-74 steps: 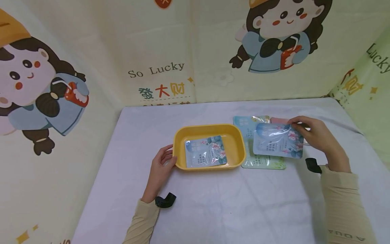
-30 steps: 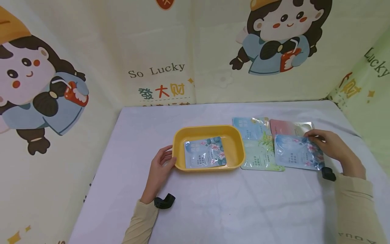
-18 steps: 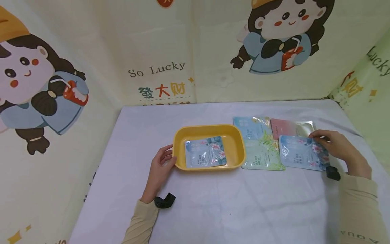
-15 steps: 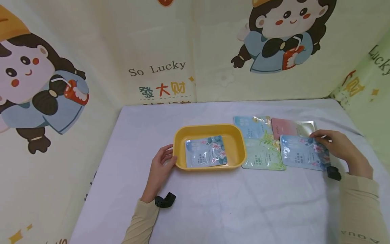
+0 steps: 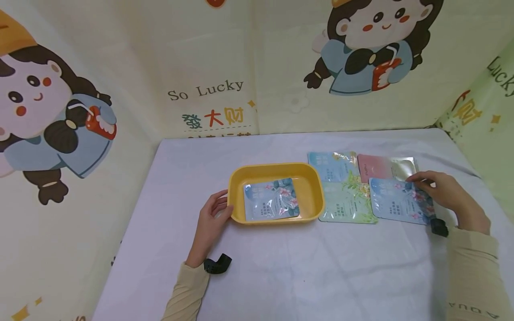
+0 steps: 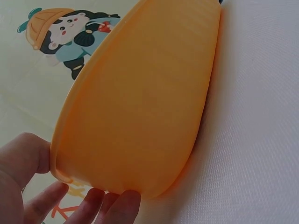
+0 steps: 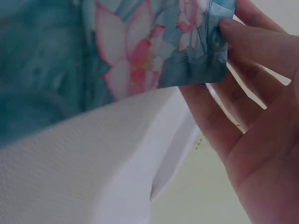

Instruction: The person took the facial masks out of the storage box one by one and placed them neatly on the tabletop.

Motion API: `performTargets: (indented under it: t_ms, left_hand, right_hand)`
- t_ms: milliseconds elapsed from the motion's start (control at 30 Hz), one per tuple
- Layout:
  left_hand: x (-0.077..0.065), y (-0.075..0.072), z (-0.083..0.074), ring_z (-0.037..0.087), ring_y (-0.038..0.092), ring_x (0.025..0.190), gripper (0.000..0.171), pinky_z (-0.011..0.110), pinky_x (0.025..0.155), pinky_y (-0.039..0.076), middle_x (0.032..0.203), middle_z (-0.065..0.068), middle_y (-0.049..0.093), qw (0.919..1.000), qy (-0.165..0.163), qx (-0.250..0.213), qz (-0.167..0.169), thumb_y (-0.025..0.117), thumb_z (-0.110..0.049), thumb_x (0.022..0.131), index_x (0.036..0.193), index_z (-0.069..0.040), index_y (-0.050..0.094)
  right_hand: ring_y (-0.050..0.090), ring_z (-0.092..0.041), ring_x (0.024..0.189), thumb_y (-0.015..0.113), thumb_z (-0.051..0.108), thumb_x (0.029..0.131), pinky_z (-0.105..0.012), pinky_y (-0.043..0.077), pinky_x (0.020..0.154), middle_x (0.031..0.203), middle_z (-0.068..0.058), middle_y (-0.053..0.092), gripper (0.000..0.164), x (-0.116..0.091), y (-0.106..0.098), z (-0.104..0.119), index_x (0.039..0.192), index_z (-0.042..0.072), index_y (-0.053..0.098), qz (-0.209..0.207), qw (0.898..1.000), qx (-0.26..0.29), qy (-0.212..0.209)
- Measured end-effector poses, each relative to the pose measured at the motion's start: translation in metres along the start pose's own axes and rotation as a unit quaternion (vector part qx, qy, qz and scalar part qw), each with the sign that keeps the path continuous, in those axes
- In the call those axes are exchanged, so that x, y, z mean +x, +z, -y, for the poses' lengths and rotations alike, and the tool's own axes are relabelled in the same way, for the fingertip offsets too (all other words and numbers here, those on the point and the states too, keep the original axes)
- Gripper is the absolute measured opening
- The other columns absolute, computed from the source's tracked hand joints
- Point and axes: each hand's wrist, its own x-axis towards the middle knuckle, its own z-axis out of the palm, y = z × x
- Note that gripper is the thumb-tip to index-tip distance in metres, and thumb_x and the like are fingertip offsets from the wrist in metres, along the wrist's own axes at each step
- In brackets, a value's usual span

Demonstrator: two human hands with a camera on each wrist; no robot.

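A yellow plastic tray (image 5: 305, 196) stands mid-table, with a blue floral sheet mask packet (image 5: 269, 200) lying flat inside. My left hand (image 5: 213, 220) holds the tray by its left end; in the left wrist view the thumb (image 6: 28, 151) meets the rim and the fingertips touch the outer wall. My right hand (image 5: 447, 191) pinches the upper right corner of another blue floral packet (image 5: 397, 200). This one lies at the right of the table, close beside the green packet. Its lotus print (image 7: 133, 60) fills much of the right wrist view.
Right of the tray are a light blue packet (image 5: 329, 165) at the back and a green one (image 5: 345, 205) in front. Behind the held packet lies a pink and silver packet (image 5: 375, 167). White cloth (image 5: 281, 267) covers the table, with a printed curtain (image 5: 281, 67) behind.
My right hand has carried the blue floral packet right and nearer to me, off the green packet and uncovering the pink one. It is nearly still now. My left hand stays on the tray.
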Motion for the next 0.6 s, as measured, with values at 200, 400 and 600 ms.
performTargets:
  t_ms: [200, 400, 600]
  left_hand:
    - [0.004, 0.000, 0.015, 0.023, 0.060, 0.117, 0.046, 0.015, 0.090, 0.052, 0.130, 0.011, 0.060, 0.9997, 0.024, -0.007, -0.004, 0.069, -0.018, 0.094, 0.137, -0.018, 0.054]
    - [0.003, 0.001, 0.015, 0.024, 0.061, 0.116, 0.045, 0.016, 0.088, 0.053, 0.130, 0.010, 0.061, 0.9997, 0.022, -0.005, -0.005, 0.069, -0.017, 0.094, 0.137, -0.019, 0.054]
    - [0.002, 0.002, 0.009, 0.026, 0.059, 0.120, 0.048, 0.013, 0.088, 0.051, 0.133, 0.014, 0.059, 1.0000, 0.003, 0.001, -0.004, 0.067, -0.012, 0.095, 0.140, -0.015, 0.052]
  right_hand:
    - [0.055, -0.048, 0.099, 0.059, 0.007, 0.097, -0.061, 0.045, 0.080, 0.116, -0.036, 0.057, 0.027, -0.001, -0.006, 0.001, 0.121, -0.005, 0.061, 0.019, 0.999, 0.011, 0.030]
    - [0.057, -0.053, 0.098, 0.057, 0.010, 0.098, -0.064, 0.047, 0.080, 0.116, -0.036, 0.057, 0.027, 0.001, -0.012, 0.013, 0.121, -0.005, 0.061, 0.002, 1.000, 0.004, 0.016]
    - [0.057, -0.054, 0.101, 0.056, 0.009, 0.099, -0.066, 0.047, 0.081, 0.123, -0.036, 0.054, 0.029, 0.001, -0.018, 0.028, 0.124, -0.005, 0.059, -0.007, 1.000, 0.012, 0.008]
